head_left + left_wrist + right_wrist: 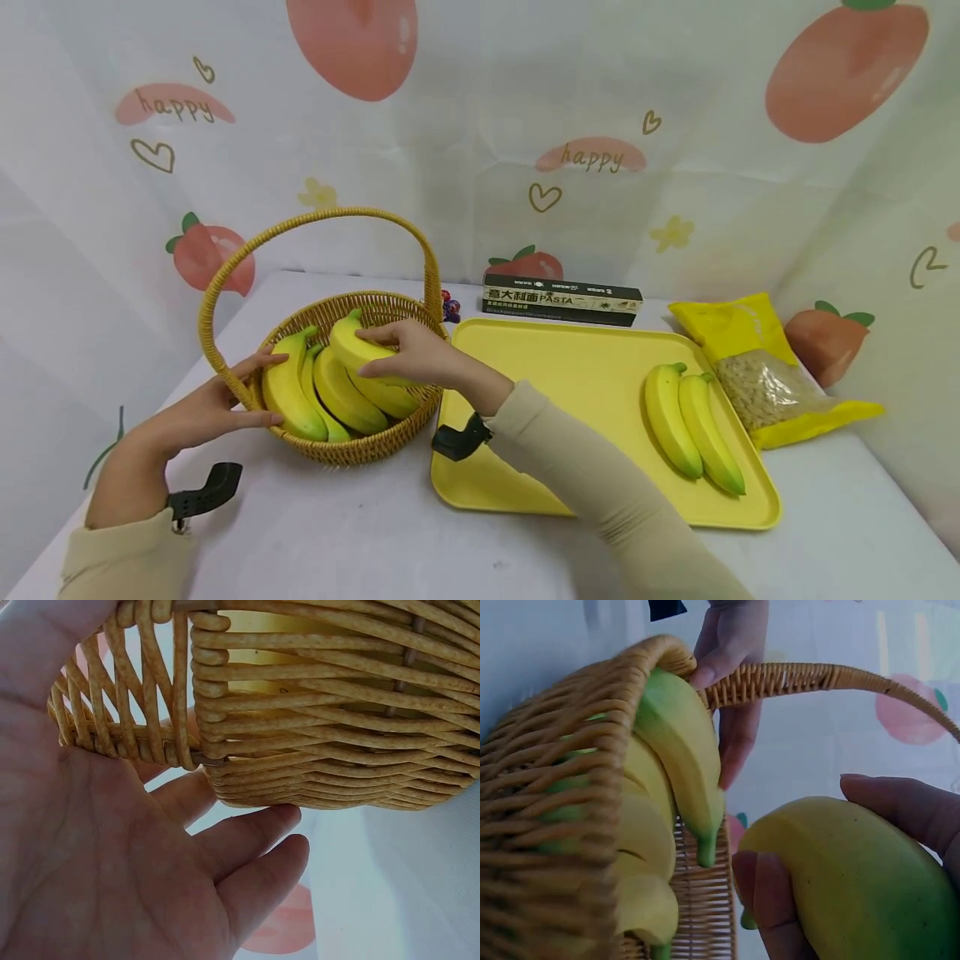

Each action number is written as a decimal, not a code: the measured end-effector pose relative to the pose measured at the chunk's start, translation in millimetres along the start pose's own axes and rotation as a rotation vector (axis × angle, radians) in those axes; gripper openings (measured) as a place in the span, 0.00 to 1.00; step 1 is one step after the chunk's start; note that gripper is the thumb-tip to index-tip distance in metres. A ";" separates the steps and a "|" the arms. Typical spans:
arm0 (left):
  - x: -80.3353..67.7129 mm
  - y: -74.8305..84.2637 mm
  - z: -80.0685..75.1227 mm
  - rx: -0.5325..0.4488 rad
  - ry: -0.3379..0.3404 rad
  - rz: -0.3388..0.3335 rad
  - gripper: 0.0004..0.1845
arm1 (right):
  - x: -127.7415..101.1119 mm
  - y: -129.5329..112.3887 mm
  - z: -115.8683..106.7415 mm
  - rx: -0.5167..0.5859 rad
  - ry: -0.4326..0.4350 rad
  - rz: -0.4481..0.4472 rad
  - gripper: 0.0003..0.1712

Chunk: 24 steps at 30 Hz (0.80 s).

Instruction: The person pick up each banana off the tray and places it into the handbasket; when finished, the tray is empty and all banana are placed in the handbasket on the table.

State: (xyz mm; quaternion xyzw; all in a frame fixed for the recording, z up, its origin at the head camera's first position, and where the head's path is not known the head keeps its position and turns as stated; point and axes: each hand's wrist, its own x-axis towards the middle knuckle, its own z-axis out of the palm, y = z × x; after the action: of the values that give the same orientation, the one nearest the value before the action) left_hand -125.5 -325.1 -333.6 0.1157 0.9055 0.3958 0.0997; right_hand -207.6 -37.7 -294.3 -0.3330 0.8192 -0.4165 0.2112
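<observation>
My right hand (423, 354) holds a yellow banana (351, 343) with a green end over the wicker basket (352, 451), thumb and fingers on either side of it. In the right wrist view this banana (855, 870) is apart from the bananas in the basket. Several more bananas (341, 392) lie side by side inside. My left hand (206, 412) grips the basket's left side, fingers and thumb astride the foot of its tall arched handle (322, 215). The left wrist view shows the woven wall (315, 712) beside the palm.
A yellow tray (555, 400) stands right of the basket, with two bananas (693, 429) at its right end. Behind it lies a black pasta box (561, 301); a yellow bag (772, 383) leans at its right edge. Small wrapped items (451, 307) sit behind the basket.
</observation>
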 end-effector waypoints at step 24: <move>-1.8 3.3 -0.8 -0.002 -0.013 -0.023 0.42 | 56.3 -23.6 40.9 -0.129 -0.221 0.220 0.40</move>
State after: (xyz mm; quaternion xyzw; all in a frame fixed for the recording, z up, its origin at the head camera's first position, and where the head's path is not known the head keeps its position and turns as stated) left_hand -123.6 -324.0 -330.4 0.1076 0.9057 0.3950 0.1101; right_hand -212.2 -110.6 -301.8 -0.2982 0.8475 -0.2983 0.3224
